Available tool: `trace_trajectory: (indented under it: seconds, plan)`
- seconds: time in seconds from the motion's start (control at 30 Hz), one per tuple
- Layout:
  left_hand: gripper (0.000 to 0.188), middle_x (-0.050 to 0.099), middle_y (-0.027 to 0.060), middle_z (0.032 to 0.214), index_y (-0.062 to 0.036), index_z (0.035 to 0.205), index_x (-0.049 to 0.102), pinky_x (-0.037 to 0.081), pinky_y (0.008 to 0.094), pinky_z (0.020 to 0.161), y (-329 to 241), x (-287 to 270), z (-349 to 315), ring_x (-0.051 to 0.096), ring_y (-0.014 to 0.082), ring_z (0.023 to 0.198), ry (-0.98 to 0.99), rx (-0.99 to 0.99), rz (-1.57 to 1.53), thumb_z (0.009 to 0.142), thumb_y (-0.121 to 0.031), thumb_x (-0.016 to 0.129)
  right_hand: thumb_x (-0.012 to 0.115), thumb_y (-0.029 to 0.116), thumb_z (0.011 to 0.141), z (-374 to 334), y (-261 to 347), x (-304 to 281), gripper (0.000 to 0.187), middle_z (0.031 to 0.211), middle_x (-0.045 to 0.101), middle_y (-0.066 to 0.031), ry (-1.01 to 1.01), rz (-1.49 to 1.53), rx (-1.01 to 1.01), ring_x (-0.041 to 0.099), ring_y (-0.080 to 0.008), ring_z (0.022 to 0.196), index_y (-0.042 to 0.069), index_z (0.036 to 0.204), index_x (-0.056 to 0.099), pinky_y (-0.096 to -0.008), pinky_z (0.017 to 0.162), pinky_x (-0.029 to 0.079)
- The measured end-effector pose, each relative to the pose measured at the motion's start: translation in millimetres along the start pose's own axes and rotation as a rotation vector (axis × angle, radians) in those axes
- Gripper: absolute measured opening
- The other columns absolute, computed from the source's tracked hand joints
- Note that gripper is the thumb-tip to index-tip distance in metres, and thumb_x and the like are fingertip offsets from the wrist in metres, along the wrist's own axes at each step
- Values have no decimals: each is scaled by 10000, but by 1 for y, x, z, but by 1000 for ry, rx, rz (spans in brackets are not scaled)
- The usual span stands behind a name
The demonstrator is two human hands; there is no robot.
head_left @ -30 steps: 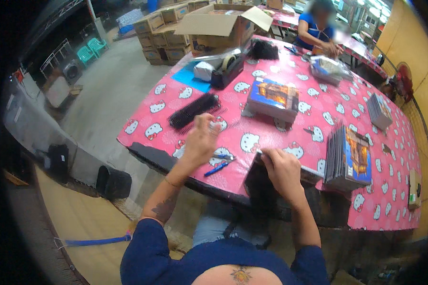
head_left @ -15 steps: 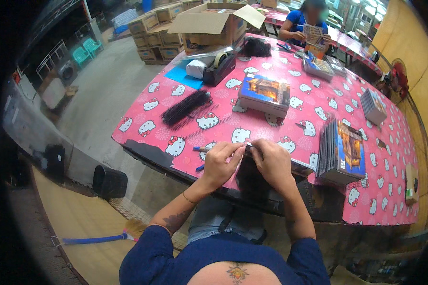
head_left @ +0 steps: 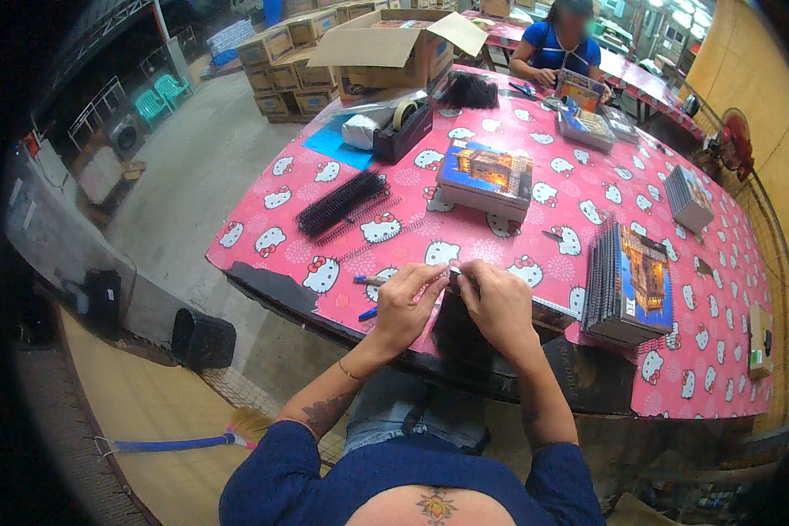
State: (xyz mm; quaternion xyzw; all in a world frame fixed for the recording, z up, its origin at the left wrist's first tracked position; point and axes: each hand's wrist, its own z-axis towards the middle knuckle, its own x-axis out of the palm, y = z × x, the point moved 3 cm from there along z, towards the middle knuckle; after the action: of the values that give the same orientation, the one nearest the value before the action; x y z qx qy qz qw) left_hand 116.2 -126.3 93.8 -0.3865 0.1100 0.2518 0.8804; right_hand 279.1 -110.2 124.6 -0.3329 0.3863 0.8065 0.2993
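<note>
Side by side at the table's near edge, my left hand (head_left: pixel 406 300) and my right hand (head_left: pixel 497 301) are closed, fingertips pinched close together. A small pale tip shows between them; what they grip is mostly hidden. Below the fingers is a dark surface (head_left: pixel 461 329), and the edge of a stack (head_left: pixel 554 317) juts out beyond my right hand. Beside my left hand lie a pen (head_left: pixel 370 280) and a blue pen-like item (head_left: pixel 368 313). Farther off are a stack of books (head_left: pixel 487 175) and a pile of black spiral binding coils (head_left: pixel 344 202).
Spiral-bound books (head_left: pixel 629 282) stand stacked at right, another stack (head_left: pixel 688 198) beyond. A tape dispenser (head_left: pixel 403 131), an open carton (head_left: pixel 386 53) and more black coils (head_left: pixel 469 90) occupy the far left. Across the pink table (head_left: pixel 535 245) a co-worker (head_left: pixel 559 54) handles a book.
My hands stay pinched at nearly the same spot, with only slight finger shifts. Across the table, the co-worker has lowered the book toward the tabletop.
</note>
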Motion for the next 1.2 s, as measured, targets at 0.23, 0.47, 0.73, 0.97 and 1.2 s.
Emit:
trace_trajectory:
  seconds: [0.23,0.47,0.73,0.97,1.2]
  plan:
    - [170,673,123,920,-2,1000,708,563,311,698,-1,0,4,693,219,819,16,-8,-66,834,-4,744,662,201,889,0,1,-1,132,837,699,-120,-3,-2,-8,687,-316,767,75,929,661,-438,684,531]
    - [172,657,99,887,-18,1020,692,548,296,674,-4,-1,5,686,187,776,127,-11,-44,854,-6,734,663,202,888,-1,0,-1,129,834,698,-118,0,3,-13,684,-318,764,79,927,662,-441,684,527]
    - [167,677,119,885,-14,1049,685,520,336,643,9,-1,10,673,258,747,216,-82,-56,899,-82,711,657,214,895,-1,0,0,139,838,698,-120,-1,-7,-18,677,-318,758,78,925,659,-439,681,523]
    - [291,651,119,837,-20,1176,641,516,370,690,11,-5,26,654,263,764,344,36,28,924,-161,679,653,197,896,-2,2,-3,131,804,681,-126,20,9,-46,670,-329,756,71,932,651,-446,679,513]
    - [271,607,127,994,-73,1135,610,520,433,735,21,-8,47,646,353,832,674,18,-76,905,-191,693,640,133,879,0,-4,-11,163,1051,659,-160,30,152,-29,673,-350,843,18,990,671,-440,770,543]
